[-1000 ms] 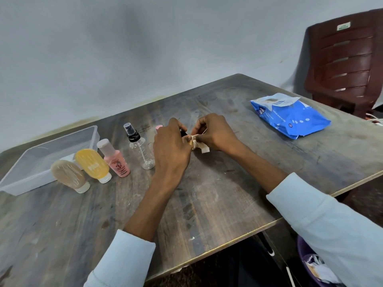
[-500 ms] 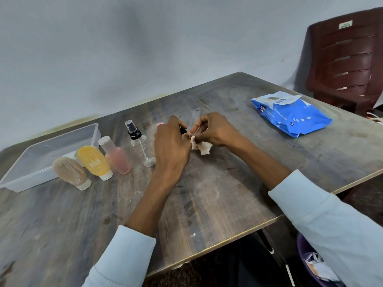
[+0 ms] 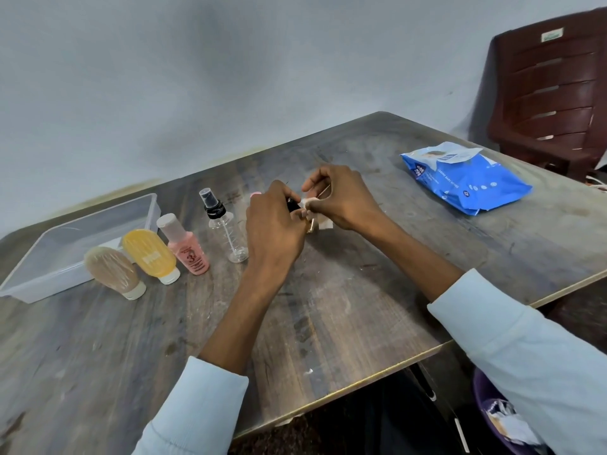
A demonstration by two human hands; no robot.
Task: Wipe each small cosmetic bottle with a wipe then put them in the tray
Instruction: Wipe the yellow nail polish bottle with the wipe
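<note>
My left hand (image 3: pixel 274 221) grips a small black-capped bottle (image 3: pixel 293 204), mostly hidden by its fingers. My right hand (image 3: pixel 341 198) pinches a crumpled white wipe (image 3: pixel 320 223) against that bottle. A pink cap (image 3: pixel 255 194) peeks out behind my left hand. To the left stand a clear spray bottle (image 3: pixel 225 229), a pink bottle (image 3: pixel 185 246), a yellow tube (image 3: pixel 151 256) and a beige tube (image 3: pixel 115 272). The clear plastic tray (image 3: pixel 42 247) lies at the far left, behind the tubes.
A blue pack of wipes (image 3: pixel 464 182) lies on the wooden table (image 3: pixel 345 307) at the right. A dark red plastic chair (image 3: pixel 555 93) stands beyond the table's right corner. A purple bin (image 3: pixel 492 418) sits below the table edge at bottom right.
My hands stay together over the table's middle; my right hand has shifted the wipe around the small bottle. The other bottles and the tray have not moved.
</note>
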